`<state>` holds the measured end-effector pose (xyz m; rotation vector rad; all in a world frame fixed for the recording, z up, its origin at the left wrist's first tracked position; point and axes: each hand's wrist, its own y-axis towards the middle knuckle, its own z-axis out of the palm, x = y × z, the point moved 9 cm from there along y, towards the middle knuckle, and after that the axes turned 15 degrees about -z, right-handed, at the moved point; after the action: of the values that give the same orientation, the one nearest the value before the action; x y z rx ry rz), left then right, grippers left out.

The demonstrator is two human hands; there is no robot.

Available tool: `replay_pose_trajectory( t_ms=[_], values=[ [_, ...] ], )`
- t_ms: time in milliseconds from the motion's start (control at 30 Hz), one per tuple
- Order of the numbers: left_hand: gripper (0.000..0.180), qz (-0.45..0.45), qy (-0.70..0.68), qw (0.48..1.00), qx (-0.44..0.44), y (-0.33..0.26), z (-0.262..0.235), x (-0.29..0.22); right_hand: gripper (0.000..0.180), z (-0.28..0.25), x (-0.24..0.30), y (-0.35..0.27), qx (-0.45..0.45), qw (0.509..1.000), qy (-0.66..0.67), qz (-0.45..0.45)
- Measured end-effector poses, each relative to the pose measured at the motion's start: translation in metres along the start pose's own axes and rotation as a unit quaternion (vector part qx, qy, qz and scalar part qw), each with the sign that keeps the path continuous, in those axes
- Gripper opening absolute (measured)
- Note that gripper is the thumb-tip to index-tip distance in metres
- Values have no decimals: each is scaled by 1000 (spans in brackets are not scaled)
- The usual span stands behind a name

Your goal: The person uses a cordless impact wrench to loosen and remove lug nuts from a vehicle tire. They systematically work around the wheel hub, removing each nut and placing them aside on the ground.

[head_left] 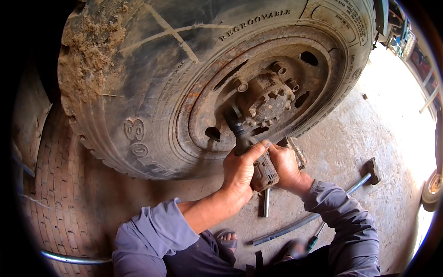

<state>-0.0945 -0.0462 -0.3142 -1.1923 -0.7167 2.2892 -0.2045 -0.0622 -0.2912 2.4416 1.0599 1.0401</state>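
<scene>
A dusty cordless impact wrench [265, 174] is gripped in both my hands, its nose pointing up and left into the wheel. My left hand [239, 170] wraps the left side of its body. My right hand [286, 165] closes round its handle, next to the block-shaped battery [297, 153]. The dark socket [232, 118] on its front is at a lower-left spot of the rusty rim [203, 108], beside the hub [271, 105]; the nut there is hidden. Several wheel nuts [278, 68] show around the hub. The large tyre [152, 87] is caked with dried mud.
On the concrete floor lie a hammer-like tool [373, 171] with a metal shaft, a grey bar [288, 228], a screwdriver [314, 240] and a short metal rod [266, 203]. Another worn tyre [64, 184] is at left, with a curved metal bar [76, 259] across it. My sandalled feet [227, 237] are below.
</scene>
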Motion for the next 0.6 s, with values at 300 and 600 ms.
replay_pose_trajectory(
  t_ms=[300, 600],
  values=[
    [36, 4, -2, 1000, 3, 2, -1, 0, 47, -1, 2, 1, -2, 1000, -1, -2],
    [31, -19, 2, 1000, 15, 5, -2, 4, 47, -2, 3, 1, -9, 1000, -1, -2]
  ],
)
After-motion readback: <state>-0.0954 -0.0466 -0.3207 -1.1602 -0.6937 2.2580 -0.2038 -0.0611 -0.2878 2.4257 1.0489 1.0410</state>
